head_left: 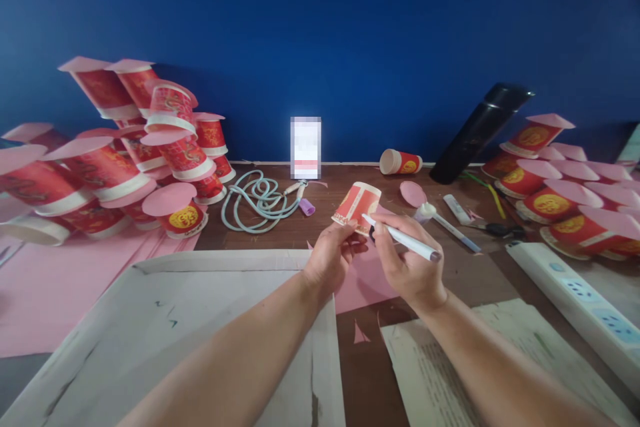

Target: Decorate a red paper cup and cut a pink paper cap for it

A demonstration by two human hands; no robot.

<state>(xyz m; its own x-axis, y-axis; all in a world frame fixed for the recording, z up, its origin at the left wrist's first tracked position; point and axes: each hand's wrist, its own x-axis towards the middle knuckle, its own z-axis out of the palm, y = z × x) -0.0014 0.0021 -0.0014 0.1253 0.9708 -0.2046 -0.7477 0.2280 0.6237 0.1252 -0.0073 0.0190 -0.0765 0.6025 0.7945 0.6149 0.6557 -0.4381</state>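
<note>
My left hand (pixel 333 257) grips a red paper cup (pixel 357 203) with white bands and holds it tilted above the table. In my right hand (pixel 413 260) is a white marker pen (pixel 407 240), its tip at the cup's side. Whether the tip touches the cup I cannot tell. A dark ring or cap shows by my right fingers, partly hidden. Below the hands lies a pink paper sheet (pixel 367 283). Right of them are a pink paper disc (pixel 413 194), a small white-capped bottle (pixel 426 212) and another pen (pixel 457 233).
Red cups with pink discs (pixel 173 153) are piled at left, and more (pixel 550 203) at right. A cable (pixel 250 207), a lit phone (pixel 306 147), stacked cups (pixel 401 162) and a black flask (pixel 480 133) stand or lie at the back. A white tray (pixel 280 260) and power strip (pixel 575 293) flank my arms.
</note>
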